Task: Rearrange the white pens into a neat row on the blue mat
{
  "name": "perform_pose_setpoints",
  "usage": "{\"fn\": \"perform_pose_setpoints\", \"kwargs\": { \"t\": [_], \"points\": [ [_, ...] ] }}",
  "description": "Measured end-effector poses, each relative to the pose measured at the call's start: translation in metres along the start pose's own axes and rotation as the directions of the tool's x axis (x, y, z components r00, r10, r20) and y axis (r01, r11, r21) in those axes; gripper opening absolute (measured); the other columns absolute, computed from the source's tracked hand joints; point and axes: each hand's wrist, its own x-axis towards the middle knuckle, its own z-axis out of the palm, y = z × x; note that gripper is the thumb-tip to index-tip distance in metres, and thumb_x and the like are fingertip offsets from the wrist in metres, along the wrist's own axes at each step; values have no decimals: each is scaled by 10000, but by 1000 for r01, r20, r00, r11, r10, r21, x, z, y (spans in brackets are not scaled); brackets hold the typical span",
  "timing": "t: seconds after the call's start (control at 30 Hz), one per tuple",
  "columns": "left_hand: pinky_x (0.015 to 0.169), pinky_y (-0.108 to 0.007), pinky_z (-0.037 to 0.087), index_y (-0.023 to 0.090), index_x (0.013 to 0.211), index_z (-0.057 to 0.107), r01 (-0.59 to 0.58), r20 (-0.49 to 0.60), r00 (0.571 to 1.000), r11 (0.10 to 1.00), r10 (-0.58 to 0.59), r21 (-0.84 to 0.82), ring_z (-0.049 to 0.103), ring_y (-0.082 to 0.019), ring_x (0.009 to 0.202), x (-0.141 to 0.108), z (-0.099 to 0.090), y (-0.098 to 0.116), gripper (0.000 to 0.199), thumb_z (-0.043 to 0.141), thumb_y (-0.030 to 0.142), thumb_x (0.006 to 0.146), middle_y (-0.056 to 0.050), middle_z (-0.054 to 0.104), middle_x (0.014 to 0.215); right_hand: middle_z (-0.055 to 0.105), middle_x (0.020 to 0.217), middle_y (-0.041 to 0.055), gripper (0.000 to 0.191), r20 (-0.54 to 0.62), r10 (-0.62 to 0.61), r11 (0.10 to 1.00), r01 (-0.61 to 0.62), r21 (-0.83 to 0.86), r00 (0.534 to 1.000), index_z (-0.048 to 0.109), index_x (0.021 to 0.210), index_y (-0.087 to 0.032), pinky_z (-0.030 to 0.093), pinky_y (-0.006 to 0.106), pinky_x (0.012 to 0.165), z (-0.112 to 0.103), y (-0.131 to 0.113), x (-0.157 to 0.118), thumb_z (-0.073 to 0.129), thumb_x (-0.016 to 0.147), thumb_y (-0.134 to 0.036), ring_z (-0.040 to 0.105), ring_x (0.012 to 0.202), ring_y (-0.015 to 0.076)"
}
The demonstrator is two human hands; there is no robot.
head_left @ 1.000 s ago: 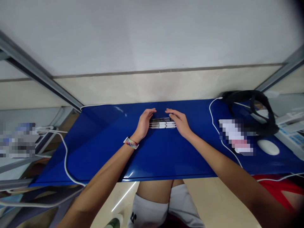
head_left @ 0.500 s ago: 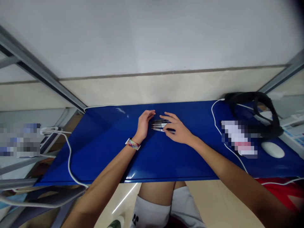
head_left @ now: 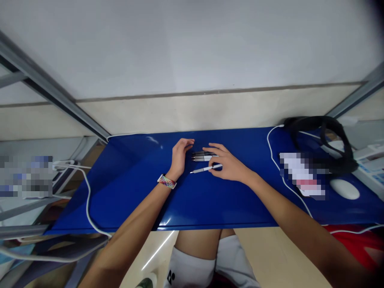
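Note:
Several pens (head_left: pixel 198 158) lie side by side on the blue table (head_left: pixel 135 188), dark ones at the back and a white one in front. My right hand (head_left: pixel 229 163) pinches a white pen (head_left: pixel 202 170) between thumb and finger, its tip pointing left, a little nearer me than the row. The other fingers of that hand stretch over the right ends of the row and hide them. My left hand (head_left: pixel 179 157) rests on its edge just left of the pen tips, fingers bent loosely to the right and holding nothing. A patterned band (head_left: pixel 167 181) circles the left wrist.
At the right are a black strap-like headset (head_left: pixel 339 140), a blurred-out phone-like item (head_left: pixel 301 176), a white mouse (head_left: pixel 345 189) and a white cable (head_left: pixel 271 148). Another white cable (head_left: pixel 88 196) crosses the left side. A wall (head_left: pixel 192 114) stands behind the table.
My right hand has drawn the front white pen toward me, away from the row, and its tip now shows apart. My left hand has shifted slightly left.

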Motion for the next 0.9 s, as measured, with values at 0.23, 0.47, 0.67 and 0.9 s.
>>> {"fn": "perform_pose_setpoints", "kwargs": {
  "t": [0.23,0.47,0.67,0.9],
  "points": [
    [781,-321,561,200,954,772,-51,251,968,987,10,154,679,-198,847,-12,2,27,405,665,578,1052,-69,760,978,823,1193,69,47,-227,68,996,-54,69,971,761,1056,-290,592,507,1074,-3,7,2,730,1034,-264,726,1238,304],
    [647,-270,539,181,1083,797,61,267,961,996,-77,67,636,-144,648,-13,5,25,350,809,510,963,-11,708,749,814,1000,64,150,-401,191,979,-205,9,896,773,1047,-265,587,396,872,-6,11,1,741,1041,-412,768,940,263],
    [696,-271,565,188,1109,804,25,186,982,996,-41,87,686,-142,706,-7,-2,20,322,805,474,961,-29,752,856,772,826,22,296,-336,502,782,-251,571,797,772,1071,-257,619,387,731,-3,20,7,838,927,-507,750,743,226],
    [527,-246,375,195,1013,803,-18,184,983,986,-13,166,501,-111,551,-6,-5,26,243,782,433,968,24,590,647,813,817,43,376,-264,608,611,-228,758,749,841,1037,-240,667,430,763,-9,18,11,936,825,-535,780,727,236]
  ]
}}
